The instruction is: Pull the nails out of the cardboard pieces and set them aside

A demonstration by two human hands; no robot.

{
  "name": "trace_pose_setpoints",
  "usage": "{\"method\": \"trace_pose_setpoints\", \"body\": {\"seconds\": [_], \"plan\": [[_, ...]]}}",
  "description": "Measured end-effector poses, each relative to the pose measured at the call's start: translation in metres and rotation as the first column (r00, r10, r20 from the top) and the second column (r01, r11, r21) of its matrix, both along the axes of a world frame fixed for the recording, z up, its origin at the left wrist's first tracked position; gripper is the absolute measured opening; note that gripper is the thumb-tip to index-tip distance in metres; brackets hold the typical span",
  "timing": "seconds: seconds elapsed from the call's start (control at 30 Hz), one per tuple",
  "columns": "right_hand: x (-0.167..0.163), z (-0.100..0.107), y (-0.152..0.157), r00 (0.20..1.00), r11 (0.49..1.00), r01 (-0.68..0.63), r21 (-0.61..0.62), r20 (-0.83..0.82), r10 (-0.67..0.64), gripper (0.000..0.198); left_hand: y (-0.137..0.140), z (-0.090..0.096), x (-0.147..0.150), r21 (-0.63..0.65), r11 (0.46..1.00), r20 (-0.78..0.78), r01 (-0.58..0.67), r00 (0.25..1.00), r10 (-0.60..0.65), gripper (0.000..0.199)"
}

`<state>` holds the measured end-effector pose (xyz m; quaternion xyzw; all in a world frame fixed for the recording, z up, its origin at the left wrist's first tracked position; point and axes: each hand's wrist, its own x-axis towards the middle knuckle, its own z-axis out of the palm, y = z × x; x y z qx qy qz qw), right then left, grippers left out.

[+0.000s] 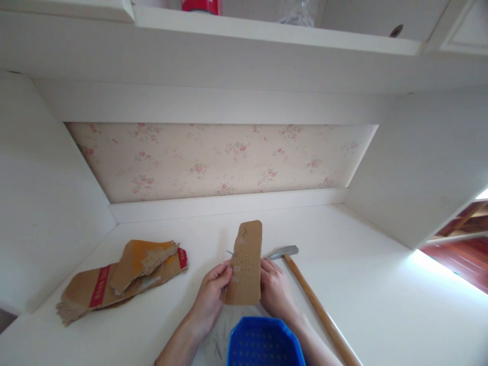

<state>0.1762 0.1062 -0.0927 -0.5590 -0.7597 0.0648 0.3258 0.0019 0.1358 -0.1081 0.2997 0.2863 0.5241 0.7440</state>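
A brown cardboard piece (247,264) with rows of small holes is held up in front of me, above the white counter. My left hand (213,284) pinches its lower left edge between thumb and fingers. On the other side, my right hand (276,284) grips the right edge, its fingertips partly hidden behind the cardboard. A thin, nail-like metal pin (231,253) sticks out to the left near my left fingertips. Several thin grey slivers (218,345) lie on the counter below. Closest to me, between my forearms, is a blue perforated plastic basket (263,321).
Torn cardboard pieces (125,284) with red print and an orange patch lie at left. A hammer (316,305) with a wooden handle rests beside my right arm, its metal head pointing away. Overhead juts a white cabinet shelf (267,35); side panels (412,152) enclose the counter.
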Motion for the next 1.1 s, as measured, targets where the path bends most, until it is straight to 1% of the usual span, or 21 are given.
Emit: {"method": "trace_pose_setpoints", "body": {"seconds": [0.13, 0.23, 0.37, 0.5, 0.67, 0.87, 1.1], "plan": [[0.013, -0.001, 0.003, 0.989, 0.991, 0.133, -0.013, 0.061, -0.131, 0.026, 0.008, 0.002, -0.013, -0.052, 0.991, 0.085, -0.122, 0.988, 0.126, 0.017], [0.020, -0.002, 0.006, 0.977, 0.981, 0.195, -0.021, 0.096, -0.192, 0.027, 0.011, 0.003, -0.019, -0.082, 0.987, 0.090, -0.139, 0.985, 0.146, 0.015], [0.019, -0.004, 0.007, 0.969, 0.978, 0.196, -0.065, 0.165, -0.183, 0.025, 0.008, 0.004, -0.014, -0.090, 0.991, 0.064, -0.101, 0.992, 0.107, 0.018], [0.018, -0.006, 0.007, 0.963, 0.975, 0.203, -0.096, 0.198, -0.181, 0.028, 0.005, 0.004, -0.010, -0.089, 0.992, 0.046, -0.089, 0.995, 0.093, 0.023], [0.018, -0.003, 0.005, 0.970, 0.978, 0.173, -0.116, 0.194, -0.149, 0.030, 0.006, 0.007, -0.010, -0.091, 0.992, 0.030, -0.086, 0.996, 0.089, 0.023], [0.016, -0.002, 0.005, 0.974, 0.978, 0.165, -0.131, 0.179, -0.141, 0.029, 0.005, 0.009, -0.010, -0.089, 0.993, 0.020, -0.083, 0.996, 0.085, 0.026], [0.009, 0.001, 0.001, 0.981, 0.985, 0.133, -0.114, 0.157, -0.114, 0.035, 0.005, 0.007, -0.011, -0.084, 0.993, 0.017, -0.078, 0.997, 0.080, 0.029]]}}
